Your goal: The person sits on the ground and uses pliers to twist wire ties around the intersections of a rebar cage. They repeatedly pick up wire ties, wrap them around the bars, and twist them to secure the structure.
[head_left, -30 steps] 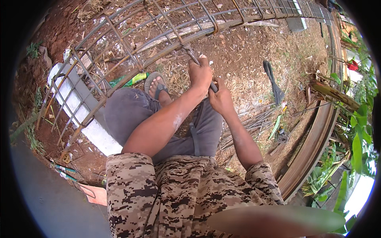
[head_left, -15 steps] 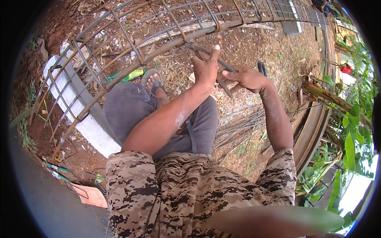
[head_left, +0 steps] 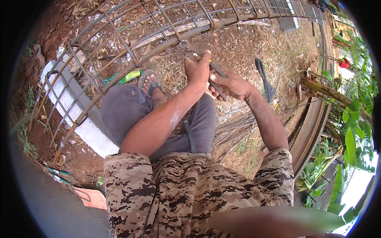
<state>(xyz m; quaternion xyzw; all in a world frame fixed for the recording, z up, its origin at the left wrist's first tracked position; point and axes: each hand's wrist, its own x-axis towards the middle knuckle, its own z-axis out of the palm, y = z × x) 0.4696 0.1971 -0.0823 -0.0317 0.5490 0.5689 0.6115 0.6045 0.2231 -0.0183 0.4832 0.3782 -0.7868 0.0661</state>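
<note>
Long-handled steel pincers [head_left: 218, 70] reach up to the lower bar of a rusty rebar cage [head_left: 160, 46], their jaws touching or very close to a tied joint. My left hand [head_left: 197, 69] is closed around the pincers just behind the head. With my right hand [head_left: 233, 85] I grip the handle ends, fingers curled round them and the handles fairly close together. Whether a tie wire sits in the jaws is too small to make out.
The cage runs from the lower left to the far upper right, above a white and grey block [head_left: 93, 133]. A green bottle [head_left: 130, 76] lies by my sandalled foot [head_left: 152, 84]. Loose thin rods [head_left: 238, 133] and a dark strap-like object [head_left: 265, 81] lie to the right.
Both hands have moved slightly left with the pincers. The handles, spread before, are now closer together under my right hand. More of the dark object shows.
</note>
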